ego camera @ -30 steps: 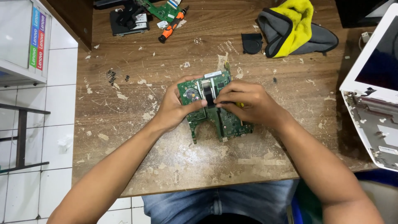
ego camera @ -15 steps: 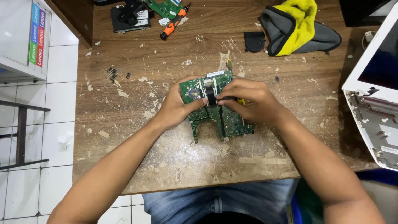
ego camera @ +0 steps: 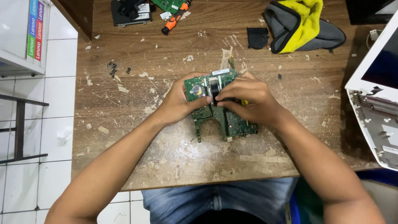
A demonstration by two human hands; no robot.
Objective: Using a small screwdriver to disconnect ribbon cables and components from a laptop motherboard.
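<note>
The green circuit board (ego camera: 222,110) lay flat mid-table (ego camera: 124,124), looking light, stiff and fragile; the left hand (ego camera: 178,103) gripped its edge; the right hand (ego camera: 248,99) pinched a dark part at its centre.

A circuit board (ego camera: 226,120) lies mid-table (ego camera: 124,137), screwdriver (ego camera: 175,18) and cloth (ego camera: 300,25) behind, laptop (ego camera: 373,91) right.

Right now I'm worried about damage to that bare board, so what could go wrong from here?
1. Both hands, left hand and right hand, press on the green circuit board, which lies directly on the scarred wooden table; hard pressure might flex it.
2. Loose pale flakes cover the tabletop around the board and could get under it or into its connectors.
3. Small dark screws lie unboxed near the table's edge and could roll off.
</note>
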